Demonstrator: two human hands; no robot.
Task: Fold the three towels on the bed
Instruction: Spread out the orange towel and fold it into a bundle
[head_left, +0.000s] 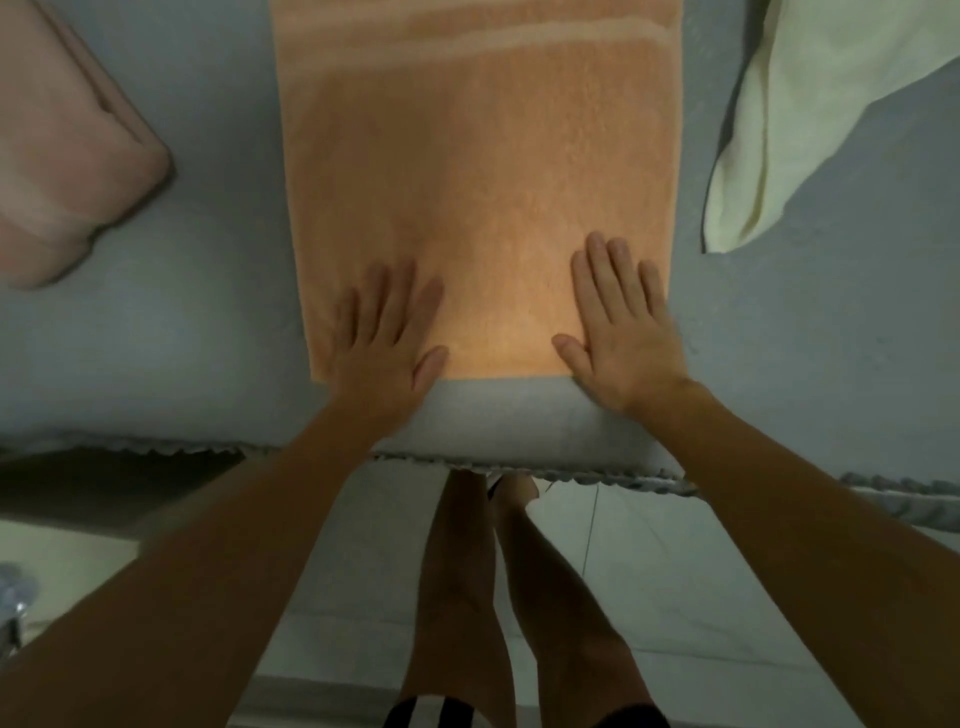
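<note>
An orange towel (478, 171) lies flat as a long strip on the grey bed (218, 322), running away from me. My left hand (387, 338) presses flat on its near left corner, fingers straight. My right hand (621, 332) lies flat on the near right corner, fingers spread. A pink towel (67, 156) sits folded in a thick bundle at the far left. At the right edge a pale yellow towel (774, 135) lies loose and rumpled.
The bed's scalloped front edge (519, 462) runs across just below my hands. My bare legs (498, 597) stand on a light tiled floor (649, 545) against the bed. A dark gap shows under the bed at the lower left.
</note>
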